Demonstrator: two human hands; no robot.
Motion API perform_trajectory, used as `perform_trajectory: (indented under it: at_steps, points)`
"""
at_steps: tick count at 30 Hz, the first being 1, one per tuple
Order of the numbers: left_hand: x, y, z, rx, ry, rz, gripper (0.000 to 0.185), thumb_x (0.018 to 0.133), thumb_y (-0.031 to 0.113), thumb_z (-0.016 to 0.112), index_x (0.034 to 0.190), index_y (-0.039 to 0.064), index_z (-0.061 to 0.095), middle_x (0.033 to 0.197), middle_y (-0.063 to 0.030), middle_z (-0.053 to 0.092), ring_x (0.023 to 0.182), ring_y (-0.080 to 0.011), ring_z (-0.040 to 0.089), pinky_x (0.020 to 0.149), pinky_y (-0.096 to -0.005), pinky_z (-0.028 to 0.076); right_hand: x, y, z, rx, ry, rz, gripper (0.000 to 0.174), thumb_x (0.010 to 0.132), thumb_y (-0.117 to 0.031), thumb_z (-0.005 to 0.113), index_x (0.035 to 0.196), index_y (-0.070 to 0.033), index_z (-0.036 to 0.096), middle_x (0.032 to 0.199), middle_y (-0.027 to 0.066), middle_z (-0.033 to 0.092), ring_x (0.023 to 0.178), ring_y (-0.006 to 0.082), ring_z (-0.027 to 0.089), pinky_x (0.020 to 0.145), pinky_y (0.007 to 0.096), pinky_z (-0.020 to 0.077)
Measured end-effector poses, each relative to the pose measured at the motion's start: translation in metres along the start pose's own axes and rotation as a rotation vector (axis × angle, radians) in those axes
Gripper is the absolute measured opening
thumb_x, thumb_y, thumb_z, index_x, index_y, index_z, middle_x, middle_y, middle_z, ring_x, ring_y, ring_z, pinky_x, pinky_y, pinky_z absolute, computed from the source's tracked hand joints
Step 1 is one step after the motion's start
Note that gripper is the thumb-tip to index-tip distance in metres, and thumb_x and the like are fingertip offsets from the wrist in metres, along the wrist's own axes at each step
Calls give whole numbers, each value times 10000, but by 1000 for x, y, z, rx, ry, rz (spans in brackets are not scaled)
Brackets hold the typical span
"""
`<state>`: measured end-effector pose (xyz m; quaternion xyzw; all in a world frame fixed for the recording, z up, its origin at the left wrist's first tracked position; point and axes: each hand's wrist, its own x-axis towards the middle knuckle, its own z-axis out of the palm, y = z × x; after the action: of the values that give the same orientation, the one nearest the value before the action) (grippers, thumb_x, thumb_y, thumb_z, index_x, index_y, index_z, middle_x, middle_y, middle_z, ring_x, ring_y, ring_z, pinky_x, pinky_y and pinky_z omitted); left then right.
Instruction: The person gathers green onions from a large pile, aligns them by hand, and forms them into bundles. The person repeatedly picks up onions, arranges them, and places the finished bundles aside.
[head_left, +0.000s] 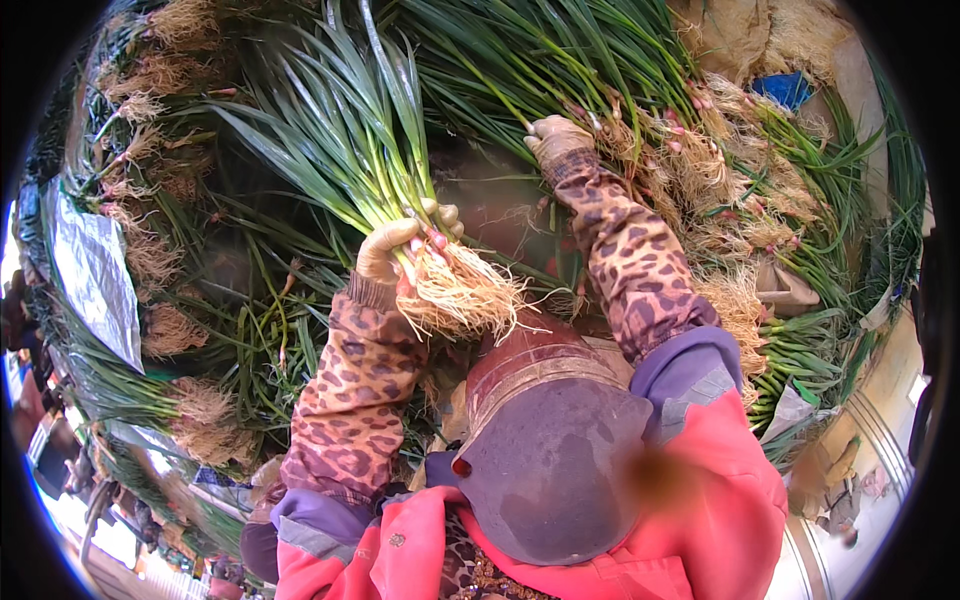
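Note:
Near the middle of the view, my left hand (390, 244), in a pale glove, grips a bunch of long-leaved green plants (375, 157) just above their bulbs. Pinkish bulbs and a thick tuft of pale roots (465, 292) hang below the fingers, the leaves fanning up and to the left. My right hand (559, 139), gloved too, is at the near edge of a large pile of similar plants (630, 67), its fingers closed around the lower stem of one of them. Both forearms wear leopard-print sleeve covers.
Rooted bunches (161, 82) line the left side beside a silvery plastic sheet (94, 262). Loose stalks (277, 315) lie beyond my left forearm. A dark rounded cover (555, 465) is in front of my torso. More bunches (802, 352) and a blue scrap (784, 90) are at right.

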<state>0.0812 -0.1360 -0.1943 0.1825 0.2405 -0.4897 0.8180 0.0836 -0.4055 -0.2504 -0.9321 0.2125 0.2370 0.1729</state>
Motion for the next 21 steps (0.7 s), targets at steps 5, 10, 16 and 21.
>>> perform_trajectory:
  at_steps: [5,10,16,21]
  points:
    - [-12,12,5,72,-415,131,355,717,167,616,1045,38,576,1049,-176,520,989,-296,509,823,-433,461,-58,-10,-1,1404,-59,3,222,774,-162,697,957,-41,656,641,0,588,500,37,481,449,193,407]
    - [-5,7,-11,187,-36,56,459,755,130,561,1154,-80,473,1215,-282,458,1041,-316,537,849,-452,481,-118,-38,2,722,-272,-591,260,848,-308,597,899,-60,657,732,92,622,650,182,583,610,296,470]
    - [8,-10,-10,20,-87,42,378,764,169,585,1116,33,549,1149,-187,539,1098,-343,489,916,-484,428,-10,8,-11,-105,427,2,228,872,-264,498,1011,-91,548,955,123,598,899,255,576,758,360,473]
    - [-14,2,25,173,-172,157,342,725,198,600,1011,31,515,882,-90,489,852,-222,500,827,-406,441,22,39,-20,89,-8,28,261,746,-188,609,989,-101,649,1029,101,604,969,244,572,854,325,451]
